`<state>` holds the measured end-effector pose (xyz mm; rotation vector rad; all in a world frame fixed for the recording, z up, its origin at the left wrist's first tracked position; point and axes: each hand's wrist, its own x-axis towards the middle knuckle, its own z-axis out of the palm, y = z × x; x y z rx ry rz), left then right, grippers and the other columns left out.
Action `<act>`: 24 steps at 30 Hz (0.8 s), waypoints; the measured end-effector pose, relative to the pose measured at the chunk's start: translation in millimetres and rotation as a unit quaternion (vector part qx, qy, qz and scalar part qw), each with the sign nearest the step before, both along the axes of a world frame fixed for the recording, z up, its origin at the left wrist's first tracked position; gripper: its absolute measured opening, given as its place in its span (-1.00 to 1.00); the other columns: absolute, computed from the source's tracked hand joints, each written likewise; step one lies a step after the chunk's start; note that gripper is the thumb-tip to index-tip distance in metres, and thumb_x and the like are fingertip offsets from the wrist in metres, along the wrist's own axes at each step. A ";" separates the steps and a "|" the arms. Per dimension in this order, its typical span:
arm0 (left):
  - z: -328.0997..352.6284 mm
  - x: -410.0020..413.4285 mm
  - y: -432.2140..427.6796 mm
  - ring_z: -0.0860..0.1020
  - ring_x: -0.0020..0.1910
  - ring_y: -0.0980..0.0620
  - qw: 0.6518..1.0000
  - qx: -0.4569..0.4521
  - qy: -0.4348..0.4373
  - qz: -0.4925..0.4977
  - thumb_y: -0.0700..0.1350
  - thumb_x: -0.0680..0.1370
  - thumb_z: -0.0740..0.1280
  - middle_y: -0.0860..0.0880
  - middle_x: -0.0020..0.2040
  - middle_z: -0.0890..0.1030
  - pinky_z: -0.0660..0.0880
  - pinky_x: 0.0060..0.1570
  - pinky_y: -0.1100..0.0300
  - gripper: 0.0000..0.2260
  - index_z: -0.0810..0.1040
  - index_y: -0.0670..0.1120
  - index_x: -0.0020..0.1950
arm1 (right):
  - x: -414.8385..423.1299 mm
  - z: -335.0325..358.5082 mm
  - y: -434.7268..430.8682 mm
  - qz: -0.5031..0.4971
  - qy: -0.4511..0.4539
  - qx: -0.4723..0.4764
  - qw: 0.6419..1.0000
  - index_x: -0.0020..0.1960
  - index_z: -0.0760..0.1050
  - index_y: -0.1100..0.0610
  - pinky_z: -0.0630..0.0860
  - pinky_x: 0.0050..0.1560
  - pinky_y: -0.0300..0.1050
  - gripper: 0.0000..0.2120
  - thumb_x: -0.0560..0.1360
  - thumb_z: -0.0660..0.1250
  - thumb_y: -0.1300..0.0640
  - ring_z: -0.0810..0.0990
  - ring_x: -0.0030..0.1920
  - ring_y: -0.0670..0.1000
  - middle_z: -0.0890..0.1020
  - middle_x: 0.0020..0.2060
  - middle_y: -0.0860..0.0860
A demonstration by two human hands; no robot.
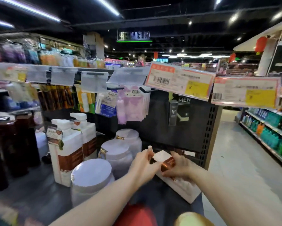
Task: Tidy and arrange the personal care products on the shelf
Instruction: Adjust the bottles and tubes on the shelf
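Observation:
Both my hands grip one white box with a copper band point(165, 160) low at the right end of the dark shelf point(207, 137). My left hand point(143, 162) holds its left side, fingers curled. My right hand point(179, 167) wraps its right side over the copper band. Under the held box lies a long white box point(182, 188), tilted toward me. Left of my hands stand three white round-lidded tubs point(91, 175) in a row running back. Behind them stand two white pump bottles with brown labels point(67, 144).
Dark brown bottles point(11, 144) fill the left of the shelf. Hanging packets point(132, 105) and a black MEN box point(174, 111) hang on pegs above. Price tags point(179, 80) jut out overhead. An aisle floor point(235, 160) and a shelf of green and blue bottles point(270, 132) lie to the right.

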<state>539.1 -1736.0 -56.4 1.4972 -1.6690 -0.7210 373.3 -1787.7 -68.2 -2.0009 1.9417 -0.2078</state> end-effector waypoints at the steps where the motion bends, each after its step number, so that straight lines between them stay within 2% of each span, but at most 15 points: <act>1: -0.5 -0.5 -1.5 0.50 -0.19 0.08 1.000 0.006 0.000 0.003 -0.02 0.42 0.33 0.00 -0.13 0.55 0.41 -0.24 0.24 -0.76 0.48 -0.07 0.03 | 0.1 -2.0 -2.1 0.004 0.005 -0.010 1.000 0.48 0.09 0.01 0.43 0.18 -0.09 0.01 0.18 0.44 -0.28 0.46 0.26 0.08 0.43 0.31 0.06; 4: -0.4 -0.7 -4.7 0.54 -0.09 0.01 0.999 0.027 0.001 0.032 -0.04 0.43 0.34 -0.02 -0.06 0.56 0.47 -0.15 0.17 -0.79 0.46 -0.06 0.02 | -2.1 -3.4 -1.9 -0.001 -0.041 -0.036 0.999 0.45 0.14 -0.05 0.47 0.01 -0.13 -0.04 0.14 0.45 -0.23 0.53 0.11 0.03 0.51 0.20 0.01; 7: 0.6 -2.0 -3.4 0.56 -0.04 -0.04 0.997 0.051 0.034 0.040 -0.05 0.41 0.37 -0.05 -0.03 0.58 0.47 -0.15 0.14 -0.75 0.46 -0.08 0.04 | -8.7 -2.3 7.3 0.006 -0.114 -0.046 0.992 0.45 0.12 -0.07 0.50 0.05 -0.11 -0.01 0.13 0.49 -0.16 0.52 0.09 0.01 0.50 0.17 -0.01; 10: -4.6 -1.6 0.7 0.55 0.09 -0.03 0.992 0.064 0.101 0.025 -0.03 0.41 0.42 -0.09 0.11 0.58 0.50 0.06 0.12 -0.58 0.44 -0.13 0.20 | -16.4 5.5 25.6 -0.005 -0.272 -0.051 0.961 0.45 0.14 -0.05 0.50 -0.13 -0.25 -0.02 0.14 0.55 -0.06 0.51 -0.01 -0.11 0.46 0.06 -0.11; 12: -4.9 -2.1 8.4 0.53 0.15 -0.03 0.981 0.092 0.168 -0.006 0.02 0.41 0.44 -0.10 0.18 0.56 0.49 0.13 0.12 -0.47 0.40 -0.17 0.30 | -21.6 14.7 39.1 -0.017 -0.340 -0.061 0.938 0.45 0.15 -0.06 0.45 -0.20 -0.30 -0.02 0.14 0.57 -0.06 0.51 -0.02 -0.16 0.45 0.06 -0.13; 15: 7.3 -6.6 24.2 0.59 0.06 0.08 0.962 0.113 0.226 -0.105 0.05 0.48 0.36 -0.01 0.10 0.63 0.53 0.01 0.24 -0.58 0.47 -0.08 0.28 | -26.3 32.0 57.6 -0.009 -0.397 -0.060 0.916 0.41 0.20 -0.14 0.52 -0.17 -0.19 -0.09 0.16 0.57 -0.10 0.57 -0.02 -0.10 0.49 0.07 -0.14; 17: 16.3 -11.0 33.5 0.61 0.05 0.03 0.944 0.107 0.271 -0.157 0.03 0.50 0.32 -0.01 0.07 0.65 0.55 0.08 0.11 -0.68 0.48 0.00 0.24 | -25.5 44.1 69.3 0.007 -0.413 -0.051 0.909 0.32 0.26 -0.21 0.58 -0.20 -0.18 -0.21 0.18 0.56 -0.10 0.64 -0.09 -0.09 0.55 0.02 -0.13; 18: 20.4 -12.8 38.2 0.63 0.02 0.01 0.935 0.099 0.295 -0.172 0.01 0.52 0.31 -0.01 0.04 0.67 0.58 0.02 0.09 -0.74 0.50 0.03 0.19 | -24.4 49.3 74.5 0.016 -0.417 -0.046 0.907 0.26 0.30 -0.21 0.59 -0.23 -0.19 -0.28 0.19 0.55 -0.11 0.66 -0.14 -0.10 0.58 -0.01 -0.11; 21: 31.0 -13.4 52.4 0.66 -0.07 -0.02 0.923 0.058 0.341 -0.170 -0.06 0.53 0.28 -0.01 -0.05 0.70 0.61 -0.21 0.13 -0.85 0.53 0.03 0.08 | -18.2 61.9 87.2 0.046 -0.429 -0.037 0.901 0.21 0.40 -0.15 0.61 -0.26 -0.19 -0.41 0.24 0.53 -0.11 0.69 -0.17 -0.09 0.66 -0.06 -0.04; 24: 38.9 -4.1 63.9 0.66 -0.07 -0.04 0.929 0.020 0.339 -0.146 -0.09 0.52 0.30 -0.06 -0.04 0.69 0.63 -0.17 0.06 -0.87 0.54 0.01 0.05 | -7.5 73.2 101.1 0.072 -0.430 -0.042 0.899 0.20 0.44 -0.12 0.61 -0.22 -0.16 -0.47 0.28 0.51 -0.10 0.69 -0.15 -0.05 0.68 -0.08 -0.02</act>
